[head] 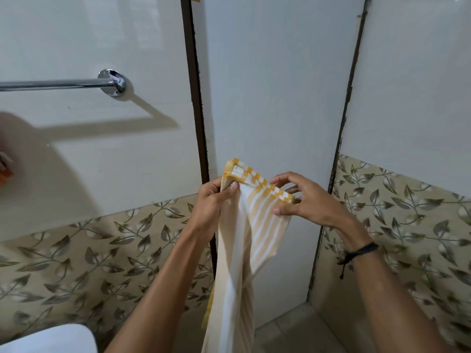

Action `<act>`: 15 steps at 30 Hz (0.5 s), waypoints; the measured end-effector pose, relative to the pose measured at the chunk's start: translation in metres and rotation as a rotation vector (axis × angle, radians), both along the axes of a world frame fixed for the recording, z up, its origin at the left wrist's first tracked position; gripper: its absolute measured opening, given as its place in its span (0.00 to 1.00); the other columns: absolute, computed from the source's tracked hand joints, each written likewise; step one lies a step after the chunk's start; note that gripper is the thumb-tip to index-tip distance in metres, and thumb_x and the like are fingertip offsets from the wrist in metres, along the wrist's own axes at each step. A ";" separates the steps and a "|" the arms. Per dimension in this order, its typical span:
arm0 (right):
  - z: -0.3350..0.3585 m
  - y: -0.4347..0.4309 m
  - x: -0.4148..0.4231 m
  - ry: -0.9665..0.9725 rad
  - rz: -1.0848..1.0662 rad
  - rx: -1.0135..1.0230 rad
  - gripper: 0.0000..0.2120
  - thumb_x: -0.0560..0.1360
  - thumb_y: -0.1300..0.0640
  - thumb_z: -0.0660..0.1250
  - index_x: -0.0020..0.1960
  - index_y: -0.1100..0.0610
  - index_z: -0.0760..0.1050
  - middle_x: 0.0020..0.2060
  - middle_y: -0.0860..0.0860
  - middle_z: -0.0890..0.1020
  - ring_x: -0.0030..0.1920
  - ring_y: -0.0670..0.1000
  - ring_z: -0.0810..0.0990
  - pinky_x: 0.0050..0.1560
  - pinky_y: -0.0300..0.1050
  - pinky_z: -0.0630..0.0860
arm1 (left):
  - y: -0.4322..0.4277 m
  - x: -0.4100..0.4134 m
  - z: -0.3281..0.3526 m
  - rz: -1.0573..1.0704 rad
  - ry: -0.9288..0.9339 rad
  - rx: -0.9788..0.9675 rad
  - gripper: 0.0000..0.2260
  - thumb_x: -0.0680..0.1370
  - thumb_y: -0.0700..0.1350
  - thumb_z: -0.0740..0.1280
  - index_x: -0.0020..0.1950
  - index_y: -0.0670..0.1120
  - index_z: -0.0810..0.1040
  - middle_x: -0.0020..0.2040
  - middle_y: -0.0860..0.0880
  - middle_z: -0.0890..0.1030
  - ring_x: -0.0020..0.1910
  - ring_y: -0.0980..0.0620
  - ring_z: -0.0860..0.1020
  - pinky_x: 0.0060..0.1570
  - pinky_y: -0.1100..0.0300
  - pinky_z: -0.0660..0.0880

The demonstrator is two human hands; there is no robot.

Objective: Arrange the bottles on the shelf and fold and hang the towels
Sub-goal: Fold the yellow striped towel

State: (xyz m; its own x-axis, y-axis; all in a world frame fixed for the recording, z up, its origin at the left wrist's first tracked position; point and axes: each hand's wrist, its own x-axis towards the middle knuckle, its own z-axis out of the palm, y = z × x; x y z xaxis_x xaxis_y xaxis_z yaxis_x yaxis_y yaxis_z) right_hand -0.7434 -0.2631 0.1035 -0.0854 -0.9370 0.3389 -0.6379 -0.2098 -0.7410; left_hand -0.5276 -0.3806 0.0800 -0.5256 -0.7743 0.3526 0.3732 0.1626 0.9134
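We held the yellow checked towel [242, 238] by its top edge, left hand [215, 202] pinching one corner, right hand [308, 200] the other, so it hung straight for folding. The towel rail [56, 84] was at ten o'clock.

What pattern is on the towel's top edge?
Yellow-and-white checks along the towel edge, pale stripes below; head view.

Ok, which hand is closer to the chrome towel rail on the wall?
Left. The left hand, pinching one top corner of the towel, is below and right of the rail; the right hand pinches the other corner, farther right.
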 end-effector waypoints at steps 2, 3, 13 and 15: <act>-0.002 -0.001 0.005 0.025 -0.011 -0.040 0.17 0.68 0.54 0.81 0.54 0.45 0.80 0.57 0.43 0.79 0.56 0.44 0.79 0.50 0.36 0.77 | 0.000 0.002 -0.002 0.005 -0.006 -0.013 0.08 0.81 0.38 0.66 0.55 0.35 0.82 0.51 0.37 0.83 0.50 0.42 0.80 0.54 0.49 0.75; -0.003 -0.002 0.007 0.028 -0.020 -0.054 0.14 0.69 0.54 0.80 0.51 0.46 0.80 0.56 0.42 0.79 0.56 0.43 0.79 0.50 0.36 0.76 | 0.000 0.003 -0.002 0.013 -0.006 -0.016 0.08 0.81 0.38 0.66 0.55 0.35 0.83 0.51 0.37 0.83 0.50 0.42 0.80 0.54 0.49 0.75; -0.007 -0.012 0.035 0.195 -0.134 -0.132 0.25 0.69 0.53 0.79 0.63 0.42 0.77 0.49 0.43 0.75 0.55 0.45 0.72 0.54 0.37 0.67 | 0.002 0.012 -0.008 0.085 -0.033 -0.032 0.07 0.80 0.38 0.68 0.52 0.37 0.85 0.48 0.38 0.84 0.47 0.44 0.81 0.52 0.50 0.74; -0.004 -0.018 0.048 0.246 -0.150 -0.139 0.28 0.70 0.48 0.78 0.68 0.41 0.74 0.53 0.42 0.75 0.58 0.46 0.71 0.60 0.43 0.68 | 0.006 0.006 -0.011 0.110 -0.070 -0.072 0.06 0.79 0.36 0.69 0.49 0.38 0.86 0.45 0.41 0.84 0.45 0.47 0.79 0.49 0.53 0.73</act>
